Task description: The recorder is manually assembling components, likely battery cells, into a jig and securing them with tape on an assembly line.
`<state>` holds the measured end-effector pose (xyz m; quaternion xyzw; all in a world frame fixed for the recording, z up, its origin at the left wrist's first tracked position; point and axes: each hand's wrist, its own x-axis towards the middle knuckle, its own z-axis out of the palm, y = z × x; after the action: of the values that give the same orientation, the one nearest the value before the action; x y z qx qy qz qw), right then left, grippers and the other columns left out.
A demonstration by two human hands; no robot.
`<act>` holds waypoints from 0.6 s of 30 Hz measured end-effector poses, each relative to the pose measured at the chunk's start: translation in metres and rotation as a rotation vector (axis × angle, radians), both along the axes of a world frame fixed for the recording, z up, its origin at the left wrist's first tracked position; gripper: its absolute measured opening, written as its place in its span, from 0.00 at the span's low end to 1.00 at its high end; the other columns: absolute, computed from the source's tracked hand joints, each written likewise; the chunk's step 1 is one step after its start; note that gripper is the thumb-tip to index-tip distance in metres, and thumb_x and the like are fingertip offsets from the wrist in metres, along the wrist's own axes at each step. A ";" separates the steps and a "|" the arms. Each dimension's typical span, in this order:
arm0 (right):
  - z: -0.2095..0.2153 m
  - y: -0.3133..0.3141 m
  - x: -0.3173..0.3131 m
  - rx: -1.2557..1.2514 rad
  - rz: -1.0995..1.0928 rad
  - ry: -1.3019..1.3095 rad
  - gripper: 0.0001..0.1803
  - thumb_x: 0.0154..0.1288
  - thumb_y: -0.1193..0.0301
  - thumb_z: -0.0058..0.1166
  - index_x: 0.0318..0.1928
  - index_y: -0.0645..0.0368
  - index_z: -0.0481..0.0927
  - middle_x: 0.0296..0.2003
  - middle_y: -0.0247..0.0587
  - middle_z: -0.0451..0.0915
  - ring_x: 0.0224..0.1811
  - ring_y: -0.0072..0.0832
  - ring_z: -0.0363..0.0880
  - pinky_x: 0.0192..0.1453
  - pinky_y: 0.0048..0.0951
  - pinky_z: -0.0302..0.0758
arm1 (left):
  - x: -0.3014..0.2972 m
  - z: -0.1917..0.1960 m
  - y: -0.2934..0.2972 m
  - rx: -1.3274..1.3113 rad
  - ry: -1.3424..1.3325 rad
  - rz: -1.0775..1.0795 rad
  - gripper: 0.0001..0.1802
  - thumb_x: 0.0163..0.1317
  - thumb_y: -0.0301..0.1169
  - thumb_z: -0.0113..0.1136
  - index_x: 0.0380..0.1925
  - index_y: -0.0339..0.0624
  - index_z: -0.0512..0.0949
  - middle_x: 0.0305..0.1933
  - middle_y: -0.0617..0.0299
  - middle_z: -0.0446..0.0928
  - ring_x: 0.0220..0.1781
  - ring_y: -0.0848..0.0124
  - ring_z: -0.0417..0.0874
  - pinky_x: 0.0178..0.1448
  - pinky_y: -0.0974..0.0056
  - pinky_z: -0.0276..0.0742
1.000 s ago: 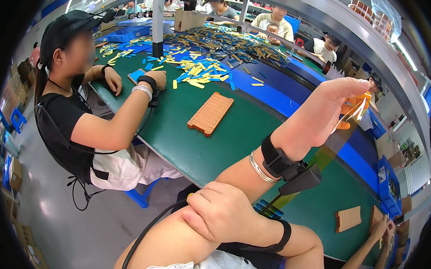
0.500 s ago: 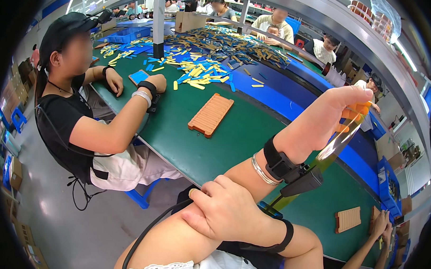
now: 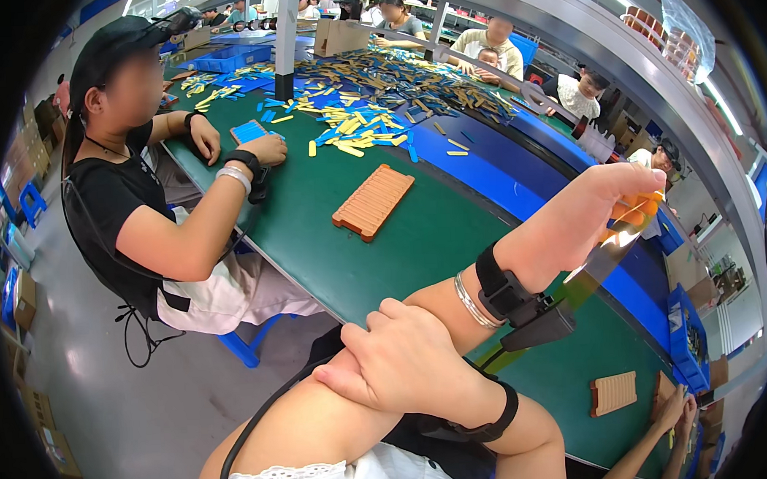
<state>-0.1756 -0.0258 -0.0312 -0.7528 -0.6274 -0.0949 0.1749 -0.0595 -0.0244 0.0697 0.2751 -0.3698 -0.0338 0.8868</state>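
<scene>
My left arm stretches from the lower left toward the upper right. At its end my left hand (image 3: 581,211) is bent back at the wrist over the workbench, thumb straight and fingers apart, partly seen through a glossy, yellowish see-through strip (image 3: 594,270). Silver bangles (image 3: 472,302) and a black strap with a small black device (image 3: 538,325) sit at that wrist. Closed around my left forearm is my right hand (image 3: 409,357), with a black band (image 3: 501,419) on its wrist. Beyond my arm an orange-brown ridged tray (image 3: 374,202) lies on the green work surface (image 3: 316,242).
A co-worker in a black cap (image 3: 119,164) sits at the left, hands by a tray of blue pieces (image 3: 249,132). Yellow, blue and brown strips (image 3: 354,131) are heaped farther back. Another ridged tray (image 3: 614,394) lies at the right, near another person's hands (image 3: 675,411). A metal post (image 3: 285,49) rises behind.
My right hand has shifted slightly up along my left forearm, toward the wrist. The left hand stays outstretched. The co-worker's hand by the blue pieces has moved slightly.
</scene>
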 end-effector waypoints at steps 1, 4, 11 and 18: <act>0.000 0.000 0.000 -0.012 -0.004 0.009 0.33 0.65 0.41 0.49 0.21 0.61 0.78 0.16 0.47 0.75 0.24 0.39 0.72 0.31 0.37 0.68 | 0.000 0.000 0.000 0.013 -0.001 0.011 0.13 0.64 0.41 0.60 0.34 0.43 0.81 0.35 0.64 0.80 0.38 0.75 0.77 0.45 0.68 0.68; -0.003 -0.001 0.003 0.021 -0.004 -0.038 0.30 0.63 0.42 0.52 0.20 0.57 0.78 0.16 0.40 0.71 0.25 0.35 0.71 0.28 0.33 0.68 | -0.005 0.002 0.000 0.058 0.049 0.018 0.13 0.64 0.42 0.61 0.34 0.45 0.81 0.36 0.65 0.80 0.39 0.76 0.77 0.46 0.68 0.67; -0.002 -0.002 -0.005 0.023 -0.016 -0.042 0.30 0.63 0.42 0.52 0.22 0.58 0.78 0.18 0.42 0.71 0.26 0.36 0.71 0.30 0.34 0.68 | -0.010 0.000 0.000 0.080 0.077 0.006 0.13 0.63 0.43 0.61 0.34 0.46 0.81 0.38 0.67 0.80 0.41 0.77 0.77 0.48 0.67 0.65; 0.004 -0.010 -0.020 0.005 -0.121 -0.028 0.28 0.63 0.44 0.54 0.28 0.60 0.79 0.24 0.45 0.73 0.30 0.39 0.72 0.33 0.35 0.70 | -0.003 -0.004 -0.007 0.077 -0.006 0.022 0.14 0.60 0.45 0.63 0.31 0.46 0.80 0.36 0.67 0.78 0.41 0.76 0.74 0.50 0.67 0.63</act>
<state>-0.1959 -0.0355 -0.0274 -0.7876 -0.5829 -0.1174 0.1618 -0.0629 -0.0313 0.0653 0.3132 -0.3680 -0.0376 0.8747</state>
